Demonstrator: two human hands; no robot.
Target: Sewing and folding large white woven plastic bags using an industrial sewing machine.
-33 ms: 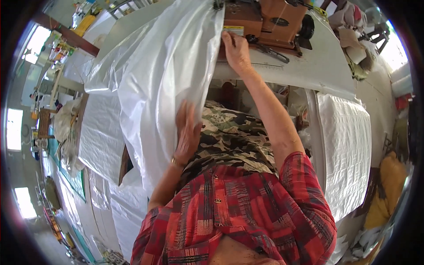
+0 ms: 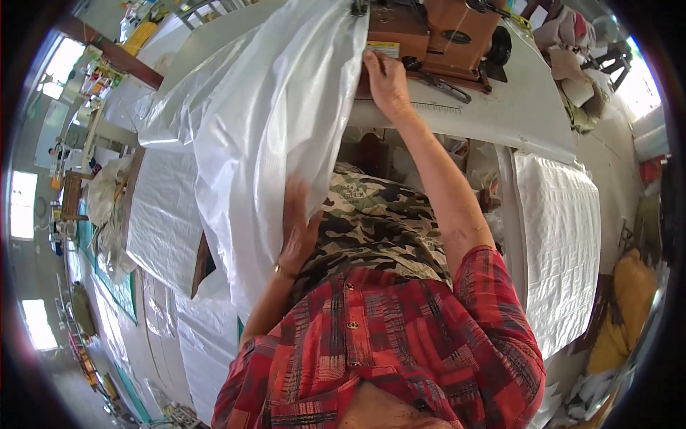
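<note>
A glossy white woven-plastic sheet (image 2: 250, 129) drapes over the left of the sewing table and hangs down toward my lap. Its far right corner lies under the front of a brown sewing machine (image 2: 468, 39). At the sheet's right edge, close to the machine, my right hand (image 2: 388, 82) is closed, thumb and fingers pinching that edge. Lower on the same edge, my left hand (image 2: 300, 225) rests against the sheet with its fingers stretched out, somewhat blurred. A pair of dark thread snips (image 2: 446, 87) lies on the table right of my right hand.
The pale sewing table (image 2: 511, 118) has a ruler strip (image 2: 436, 107) along its near edge. Stacked white woven sheets (image 2: 557, 243) stand on the right, and another white pile (image 2: 163, 214) on the left. Cloths and a cap (image 2: 568, 64) lie at the far right.
My left hand has shifted slightly down along the sheet's edge. My right hand keeps its pinch near the machine, and the sheet is nearly unchanged.
</note>
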